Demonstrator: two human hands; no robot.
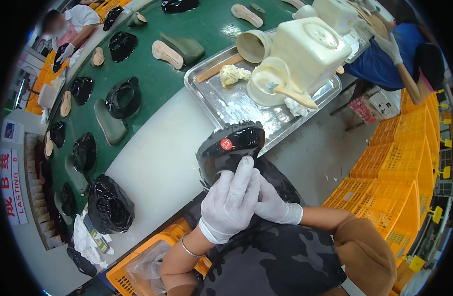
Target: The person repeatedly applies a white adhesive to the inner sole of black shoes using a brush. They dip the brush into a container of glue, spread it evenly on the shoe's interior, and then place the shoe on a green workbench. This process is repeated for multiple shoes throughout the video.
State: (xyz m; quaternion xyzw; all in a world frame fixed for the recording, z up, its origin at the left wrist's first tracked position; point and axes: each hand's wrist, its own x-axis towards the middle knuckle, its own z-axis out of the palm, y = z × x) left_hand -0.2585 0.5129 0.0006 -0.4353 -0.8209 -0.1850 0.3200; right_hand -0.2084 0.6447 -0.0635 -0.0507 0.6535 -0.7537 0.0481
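In front of my body a glossy black shoe upper (243,141) with a round red sticker is held up just short of the metal tray. My left hand (225,204), in a white glove, has its fingers together and pressed against the near edge of the upper. Beside it, my right hand (275,201), also gloved, grips the near right side of the same upper. Its fingertips are partly hidden behind the left hand. A dark camouflage apron (280,256) lies beneath both wrists.
The metal tray (206,98) carries a cream container (305,54) and a cup (268,74) with a wooden-handled brush (295,96). More black uppers (110,204) and green shoe lasts (110,123) stand on the green belt. Orange crates (384,197) are stacked at right; co-workers sit beyond.
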